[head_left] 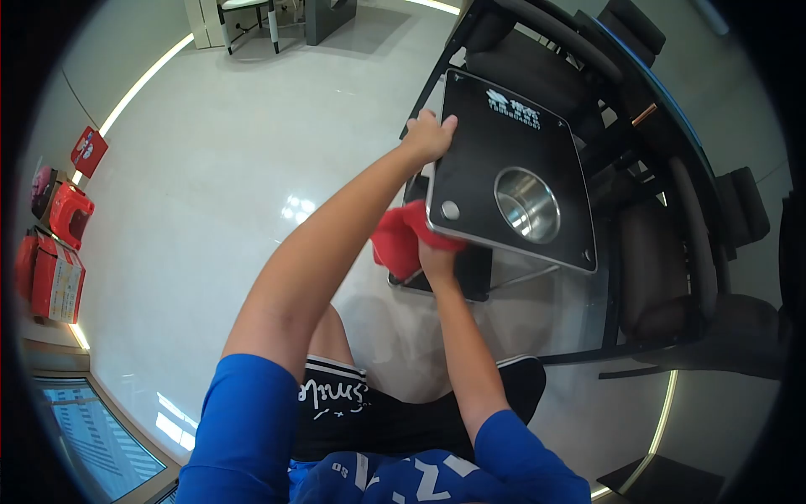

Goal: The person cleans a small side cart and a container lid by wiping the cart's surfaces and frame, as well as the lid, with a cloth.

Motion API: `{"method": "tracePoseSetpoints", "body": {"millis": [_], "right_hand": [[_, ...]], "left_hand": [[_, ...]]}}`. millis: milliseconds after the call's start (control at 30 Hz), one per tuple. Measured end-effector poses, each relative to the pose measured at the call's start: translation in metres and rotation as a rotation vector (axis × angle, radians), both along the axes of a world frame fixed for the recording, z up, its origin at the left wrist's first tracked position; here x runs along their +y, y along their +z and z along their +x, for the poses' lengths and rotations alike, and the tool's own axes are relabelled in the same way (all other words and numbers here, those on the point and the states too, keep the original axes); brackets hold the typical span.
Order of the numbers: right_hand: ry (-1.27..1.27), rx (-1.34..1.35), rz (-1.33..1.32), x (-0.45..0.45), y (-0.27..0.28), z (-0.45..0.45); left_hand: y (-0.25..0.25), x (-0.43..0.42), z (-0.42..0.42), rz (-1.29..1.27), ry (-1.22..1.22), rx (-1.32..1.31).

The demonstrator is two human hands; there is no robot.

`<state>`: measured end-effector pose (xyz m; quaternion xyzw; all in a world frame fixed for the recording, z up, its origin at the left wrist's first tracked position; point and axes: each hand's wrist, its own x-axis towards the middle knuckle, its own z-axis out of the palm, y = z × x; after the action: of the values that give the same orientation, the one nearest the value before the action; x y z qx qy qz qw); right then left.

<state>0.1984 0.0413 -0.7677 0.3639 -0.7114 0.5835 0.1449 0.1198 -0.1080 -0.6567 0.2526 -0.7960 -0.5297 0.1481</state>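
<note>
A small black side table (495,151) with a metal rim stands in front of me, with white lettering on its top and a round steel cup (527,204) set into it. My left hand (430,136) is closed round the left edge of the tabletop. Low by the near left corner, my right hand (437,254) is closed on a red cloth (396,244), partly hidden by the tabletop. Below it shows a lower black shelf (470,273) of the table. A silver round knob (450,210) sits at that corner.
Dark chairs (659,252) and a long table with a blue-lit edge (651,71) stand on the right. Red boxes (57,281) and a red bag-like item (71,214) line the left wall. A white chair (245,7) is at the back, on a glossy floor (201,185).
</note>
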Motion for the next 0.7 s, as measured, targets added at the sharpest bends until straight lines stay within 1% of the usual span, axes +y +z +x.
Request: {"method": "tracePoseSetpoints", "body": {"millis": [33,100,133,167,200,233,267,333,367,433,467,500,567,600,633,700], "right_hand": [[0.010,0.055,-0.020,0.015,0.003,0.008],[-0.069,0.123,0.081,0.059,0.012,0.034],[0.106,-0.147,-0.001,0.082,0.006,0.043],[0.254,-0.386,-0.114,0.094,0.050,0.067],[0.360,-0.402,-0.057,0.117,0.043,0.072],[0.346,-0.404,-0.053,0.127,0.036,0.070],[0.290,-0.368,-0.034,0.154,0.028,0.077],[0.180,-0.291,0.001,0.197,0.009,0.096],[0.129,-0.252,0.019,0.209,0.001,0.102],[0.032,-0.172,0.047,0.228,-0.012,0.101],[-0.018,-0.136,0.060,0.236,-0.017,0.100],[-0.071,-0.097,0.070,0.244,-0.021,0.093],[-0.177,-0.014,0.089,0.268,-0.029,0.080],[-0.229,0.029,0.095,0.280,-0.035,0.072],[-0.278,0.061,0.109,0.291,-0.037,0.062],[-0.360,0.125,0.141,0.291,-0.035,0.021]], "left_hand": [[0.002,-0.006,0.005,-0.011,0.009,0.010],[0.005,-0.021,0.015,0.059,-0.083,0.054],[0.008,-0.029,0.019,-0.067,-0.047,0.147],[0.008,-0.038,0.018,-0.065,-0.056,0.146],[0.008,-0.050,0.013,-0.191,-0.021,0.178],[0.009,-0.056,0.007,-0.314,0.011,0.211],[0.019,-0.056,0.005,-0.305,-0.002,0.213],[0.038,-0.053,0.001,-0.178,-0.397,-0.152],[0.038,-0.045,-0.001,-0.175,-0.406,-0.149],[0.033,-0.026,0.001,-0.046,-0.667,-0.246],[0.023,-0.011,0.008,-0.143,-0.426,-0.187],[0.022,-0.010,0.015,-0.149,-0.438,-0.186],[0.030,-0.012,0.026,0.055,-0.619,-0.158],[0.029,-0.011,0.032,0.078,-0.560,-0.149],[0.031,-0.010,0.043,0.076,-0.567,-0.155],[0.038,-0.010,0.071,0.171,-0.413,-0.120]]}}
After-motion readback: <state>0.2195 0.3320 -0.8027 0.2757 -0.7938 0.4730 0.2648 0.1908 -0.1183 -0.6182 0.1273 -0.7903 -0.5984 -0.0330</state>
